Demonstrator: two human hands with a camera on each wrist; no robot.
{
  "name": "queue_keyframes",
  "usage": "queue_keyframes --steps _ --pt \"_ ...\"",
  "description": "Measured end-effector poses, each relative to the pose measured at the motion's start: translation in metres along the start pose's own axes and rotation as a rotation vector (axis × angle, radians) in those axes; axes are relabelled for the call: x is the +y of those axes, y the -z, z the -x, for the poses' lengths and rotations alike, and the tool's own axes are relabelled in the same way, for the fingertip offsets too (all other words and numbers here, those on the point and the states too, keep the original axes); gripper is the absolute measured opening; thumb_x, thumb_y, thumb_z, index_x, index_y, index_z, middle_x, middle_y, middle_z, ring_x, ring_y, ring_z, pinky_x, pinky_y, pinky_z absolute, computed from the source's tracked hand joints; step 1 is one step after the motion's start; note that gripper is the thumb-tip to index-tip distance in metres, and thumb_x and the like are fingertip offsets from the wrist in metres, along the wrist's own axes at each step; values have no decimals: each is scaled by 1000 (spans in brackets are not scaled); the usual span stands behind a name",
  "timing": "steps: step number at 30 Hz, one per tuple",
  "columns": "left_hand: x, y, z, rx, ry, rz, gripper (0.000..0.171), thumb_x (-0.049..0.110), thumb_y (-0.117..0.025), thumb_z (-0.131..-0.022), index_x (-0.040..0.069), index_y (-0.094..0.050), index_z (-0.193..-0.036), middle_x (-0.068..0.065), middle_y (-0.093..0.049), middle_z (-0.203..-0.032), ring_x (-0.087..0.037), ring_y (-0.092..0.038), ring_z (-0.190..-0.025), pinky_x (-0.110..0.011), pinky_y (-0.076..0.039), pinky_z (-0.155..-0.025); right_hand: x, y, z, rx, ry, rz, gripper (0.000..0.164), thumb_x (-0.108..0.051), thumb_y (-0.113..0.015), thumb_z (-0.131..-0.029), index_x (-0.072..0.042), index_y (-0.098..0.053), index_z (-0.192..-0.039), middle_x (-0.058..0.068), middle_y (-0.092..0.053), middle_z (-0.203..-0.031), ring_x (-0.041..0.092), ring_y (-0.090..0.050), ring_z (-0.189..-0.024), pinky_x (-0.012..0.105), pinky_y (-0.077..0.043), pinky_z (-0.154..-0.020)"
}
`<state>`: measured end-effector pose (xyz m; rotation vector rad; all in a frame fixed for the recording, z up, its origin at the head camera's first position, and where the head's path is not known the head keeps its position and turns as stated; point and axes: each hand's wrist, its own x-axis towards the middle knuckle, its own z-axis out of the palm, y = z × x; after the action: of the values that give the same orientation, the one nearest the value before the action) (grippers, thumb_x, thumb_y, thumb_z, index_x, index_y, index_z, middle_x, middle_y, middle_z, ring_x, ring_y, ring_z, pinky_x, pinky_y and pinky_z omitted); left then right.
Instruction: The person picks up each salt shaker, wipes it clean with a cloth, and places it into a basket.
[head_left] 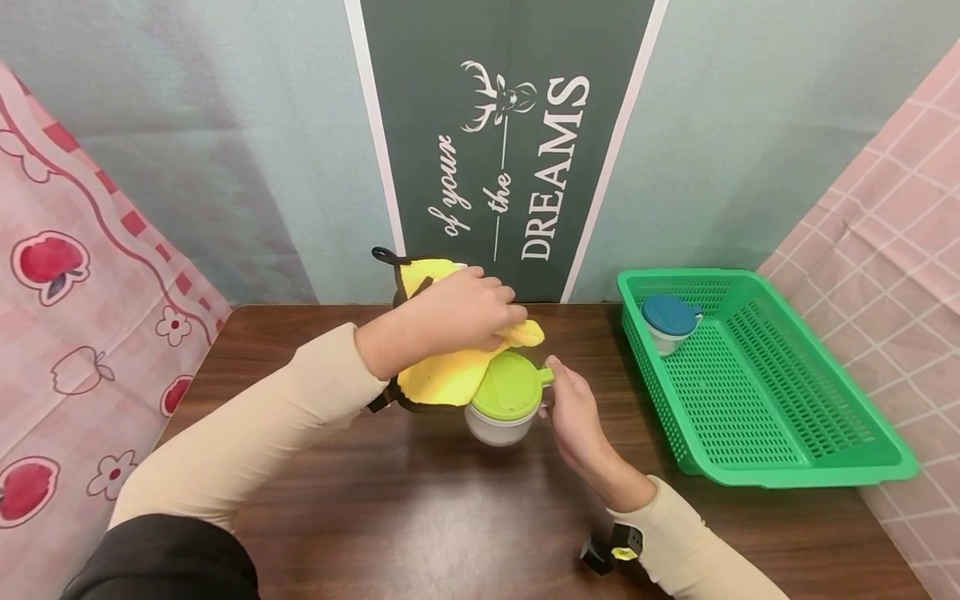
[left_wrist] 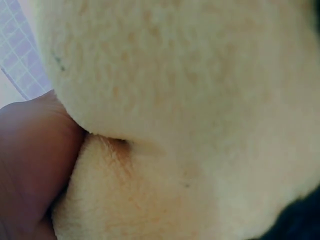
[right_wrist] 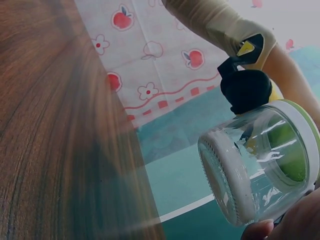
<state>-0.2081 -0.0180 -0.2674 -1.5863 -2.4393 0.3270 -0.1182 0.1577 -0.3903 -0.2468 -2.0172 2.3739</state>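
My right hand (head_left: pixel 576 415) grips the handle of a clear glass jar (right_wrist: pixel 260 160) with a lime-green lid (head_left: pixel 508 387). In the right wrist view the jar is tilted, and whitish contents show near its base. A yellow cloth (head_left: pixel 442 379) with a dark edge and a black hanging loop is held by my left hand (head_left: pixel 453 315), with its bunched end over the jar's far side. Cloth edge and lid overlap in the head view. Folds of the cloth fill most of the left wrist view and hide the left fingertips there.
A green perforated basket (head_left: pixel 806 475) stands on the right of the brown wooden table (head_left: pixel 360 517). Inside its far left corner sits another jar with a blue lid (head_left: pixel 670 315). Printed cloth hangs behind the table and at both sides.
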Motion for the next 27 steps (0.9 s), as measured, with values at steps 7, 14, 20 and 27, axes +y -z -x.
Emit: queue_keyframes --steps 7,14,20,27 --pt "-15 -11 2 9 29 31 21 28 -74 -91 16 -73 -109 -1 -67 -90 -21 -62 -83 -35 -45 -72 1 0 0 4 -11 -6 42 -27 -39 -111 -13 -52 -74 -4 -52 -66 9 -46 -60 23 -37 -58" --pt "-24 -14 7 29 46 64 18 28 -74 -91 15 -71 -103 -2 -64 -86 -21 -61 -81 -36 -46 -72 0 1 0 6 -3 -17 44 -27 -39 -111 -14 -52 -71 -4 -50 -64 10 -44 -60 23 -35 -56" --pt "-26 -10 9 45 49 67 16 27 -74 -91 14 -71 -101 -2 -64 -85 -22 -60 -79 -37 -47 -73 -2 1 0 10 -1 -19 45 -26 -39 -111 -14 -53 -70 -4 -50 -64 11 -45 -60 23 -36 -56" --pt "-28 -9 13 32 61 62 16 25 -74 -90 14 -70 -101 -2 -64 -85 -22 -60 -80 -37 -46 -73 -3 2 -1 5 4 -23 44 -25 -39 -111 -14 -52 -71 -4 -50 -66 11 -45 -61 23 -37 -57"
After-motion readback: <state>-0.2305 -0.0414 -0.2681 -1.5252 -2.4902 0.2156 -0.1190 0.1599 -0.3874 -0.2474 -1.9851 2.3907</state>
